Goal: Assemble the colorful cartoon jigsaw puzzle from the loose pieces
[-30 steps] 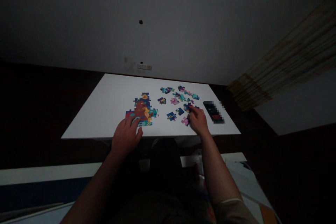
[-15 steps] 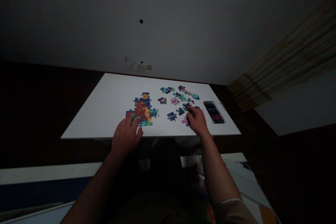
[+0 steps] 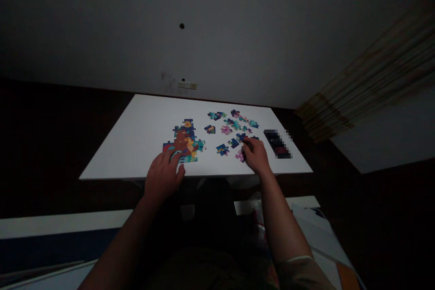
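Head view: the left hand (image 3: 163, 176) is resting with spread fingers on the joined jigsaw puzzle section (image 3: 181, 142) on the white table (image 3: 136, 154), while the right hand (image 3: 256, 156) is touching loose pieces (image 3: 241, 137) (if its fingers are pinching one, I cannot tell). A blurred dark object (image 3: 277, 143) is lying at the table's right side, and a grey wall (image 3: 217, 31) is standing behind the table.
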A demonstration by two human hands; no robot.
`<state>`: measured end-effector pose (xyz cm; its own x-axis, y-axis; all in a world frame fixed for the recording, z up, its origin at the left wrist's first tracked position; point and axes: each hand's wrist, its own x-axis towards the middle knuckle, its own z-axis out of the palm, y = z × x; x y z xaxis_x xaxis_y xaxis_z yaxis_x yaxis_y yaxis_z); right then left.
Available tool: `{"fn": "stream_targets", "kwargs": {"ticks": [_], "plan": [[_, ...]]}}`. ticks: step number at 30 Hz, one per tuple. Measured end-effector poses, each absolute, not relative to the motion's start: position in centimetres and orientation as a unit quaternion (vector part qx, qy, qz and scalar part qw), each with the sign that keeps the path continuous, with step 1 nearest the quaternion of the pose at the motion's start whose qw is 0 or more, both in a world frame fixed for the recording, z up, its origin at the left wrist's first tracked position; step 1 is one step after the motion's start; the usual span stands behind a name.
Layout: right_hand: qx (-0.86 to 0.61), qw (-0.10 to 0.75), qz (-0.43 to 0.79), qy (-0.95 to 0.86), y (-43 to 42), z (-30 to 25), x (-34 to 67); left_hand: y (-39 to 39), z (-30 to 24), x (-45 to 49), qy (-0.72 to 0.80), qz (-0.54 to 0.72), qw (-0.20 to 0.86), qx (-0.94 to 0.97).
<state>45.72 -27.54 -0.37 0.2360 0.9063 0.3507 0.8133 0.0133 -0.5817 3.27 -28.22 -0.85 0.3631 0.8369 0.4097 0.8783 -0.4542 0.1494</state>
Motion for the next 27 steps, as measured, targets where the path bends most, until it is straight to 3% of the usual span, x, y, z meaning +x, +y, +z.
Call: {"fn": "stream_targets", "kwargs": {"ticks": [16, 27], "plan": [[-0.716, 0.4, 0.062, -0.569, -26.5, 0.6, 46.5, -28.2, -1.0, 3.0, -0.521, -0.215, 0.055, -0.824], [-0.78, 0.246, 0.032, -0.574, -15.3, 1.1, 52.6, -28.0, -1.2, 2.7, -0.51, -0.227, 0.058, -0.828]]}}
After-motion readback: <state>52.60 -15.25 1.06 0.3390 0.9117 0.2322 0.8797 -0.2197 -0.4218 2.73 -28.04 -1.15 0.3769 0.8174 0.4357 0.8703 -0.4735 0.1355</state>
